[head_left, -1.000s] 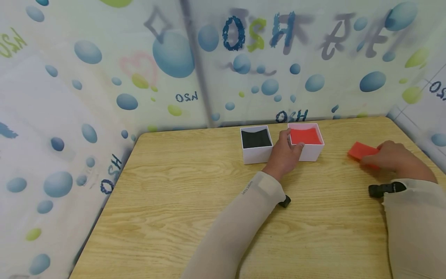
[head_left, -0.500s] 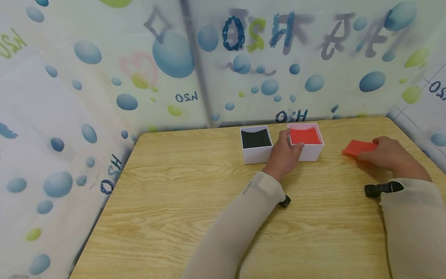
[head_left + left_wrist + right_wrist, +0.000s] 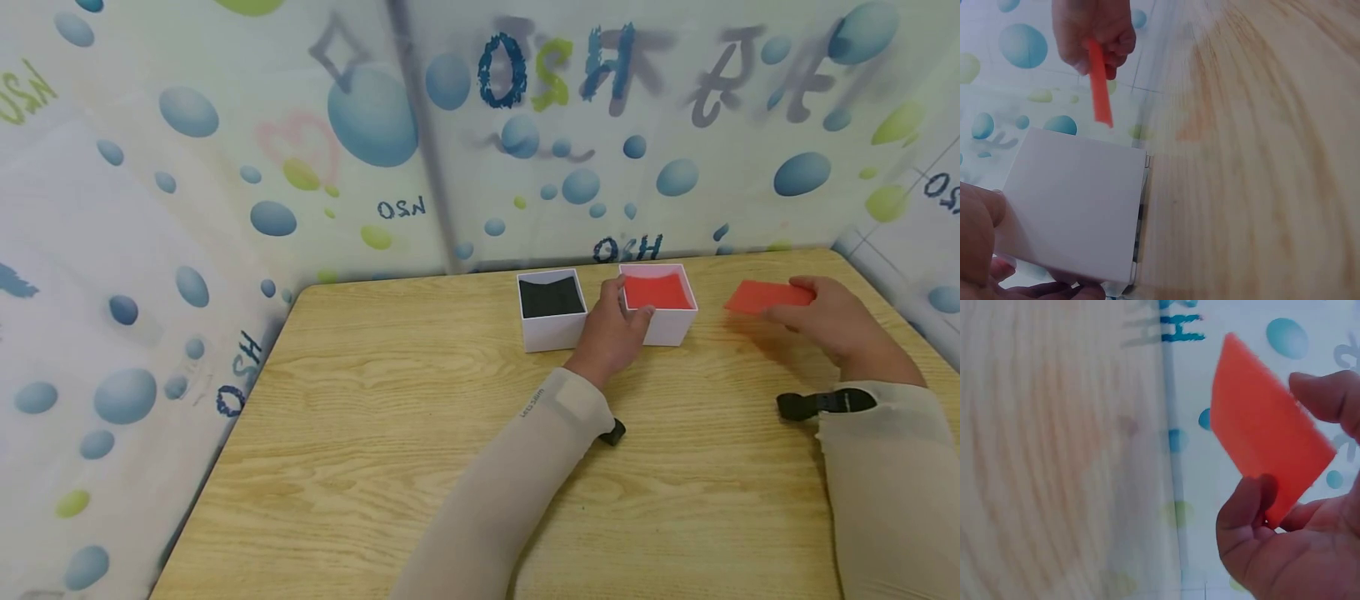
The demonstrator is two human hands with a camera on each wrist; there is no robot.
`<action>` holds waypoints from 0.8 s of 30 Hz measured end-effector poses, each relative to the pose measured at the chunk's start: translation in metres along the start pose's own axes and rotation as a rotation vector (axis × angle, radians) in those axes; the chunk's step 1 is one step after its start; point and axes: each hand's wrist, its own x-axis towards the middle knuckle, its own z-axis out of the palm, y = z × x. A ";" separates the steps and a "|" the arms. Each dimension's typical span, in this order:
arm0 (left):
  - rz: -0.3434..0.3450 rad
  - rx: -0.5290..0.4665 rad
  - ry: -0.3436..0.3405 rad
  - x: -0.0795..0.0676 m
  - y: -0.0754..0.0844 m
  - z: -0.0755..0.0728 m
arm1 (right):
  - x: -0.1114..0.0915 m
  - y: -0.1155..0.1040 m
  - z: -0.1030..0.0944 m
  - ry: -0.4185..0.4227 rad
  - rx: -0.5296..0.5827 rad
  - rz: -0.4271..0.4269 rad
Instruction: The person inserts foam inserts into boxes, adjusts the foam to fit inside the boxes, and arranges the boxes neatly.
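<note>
My left hand [image 3: 609, 337] grips the left side of a white box [image 3: 667, 328], thumb on its front and fingers at its left rim. Inside this box lies a red sheet [image 3: 658, 292] that looks like foam, dipping along its back edge. To the right, my right hand [image 3: 832, 321] pinches a flat red foam piece [image 3: 767, 297] by one end, raised over the table. Seen from the right wrist, the foam piece [image 3: 1260, 425] is a thin slab held between thumb and fingers. The left wrist view shows it edge-on beyond the white box [image 3: 1079, 206].
Another white box [image 3: 553, 335] with a black sheet [image 3: 551, 298] inside stands just left of my left hand. Both boxes sit near the back edge of the wooden table [image 3: 360, 433]. A patterned curtain [image 3: 465, 158] hangs right behind that edge.
My right hand has lifted the red foam piece and carried it up and slightly left, toward the box with the red sheet. The left hand and both boxes stay where they were.
</note>
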 end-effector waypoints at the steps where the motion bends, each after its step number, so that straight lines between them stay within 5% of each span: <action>1: -0.001 0.000 0.001 0.000 0.000 0.000 | 0.000 -0.002 0.000 0.000 0.024 0.003; 8: -0.008 0.003 0.004 0.000 0.001 0.000 | -0.001 -0.014 0.005 0.034 0.189 -0.007; 14: -0.014 0.001 0.005 0.001 0.001 0.000 | -0.004 -0.028 0.007 0.069 0.190 -0.042; 24: -0.016 -0.010 -0.001 0.001 0.000 0.000 | -0.007 -0.050 0.021 0.038 0.363 -0.195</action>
